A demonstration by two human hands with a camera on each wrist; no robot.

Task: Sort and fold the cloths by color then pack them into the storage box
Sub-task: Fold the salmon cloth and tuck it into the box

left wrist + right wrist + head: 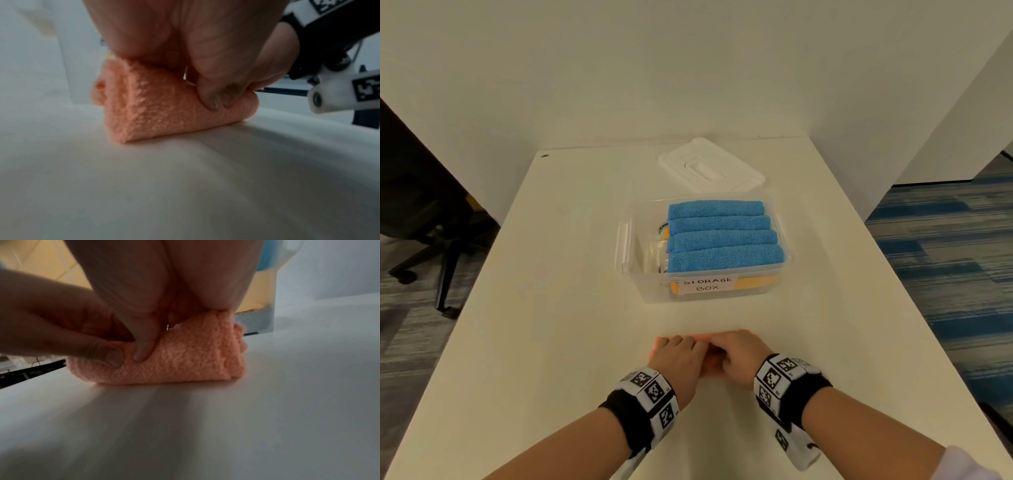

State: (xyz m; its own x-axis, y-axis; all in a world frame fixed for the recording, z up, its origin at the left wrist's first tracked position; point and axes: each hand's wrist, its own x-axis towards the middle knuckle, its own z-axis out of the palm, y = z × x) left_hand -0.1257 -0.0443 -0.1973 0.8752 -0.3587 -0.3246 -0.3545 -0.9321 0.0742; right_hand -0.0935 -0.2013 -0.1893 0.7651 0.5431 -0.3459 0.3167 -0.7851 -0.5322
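Head view: we've got both hands side by side on the white table point(558, 342), left hand point(677, 358) & right hand point(739, 356) curled down over a folded pink cloth point(702, 337) that's nearly all hidden under them, only a thin strip showing past the knuckles. Wrist views fill that in: left wrist cam shows the cloth point(164, 107) as a thick folded wad flat on the table, w/ a thumb dug into its near face; right wrist cam shows the cloth point(185, 356) pinched by both thumbs close together, fingers over the top. Only the head view shows what's beyond the hands: clear storage box point(787, 260) w/ four blue cloths point(722, 236) stacked over yellow cloths point(756, 282), & its white lid point(710, 166) lying past the box.
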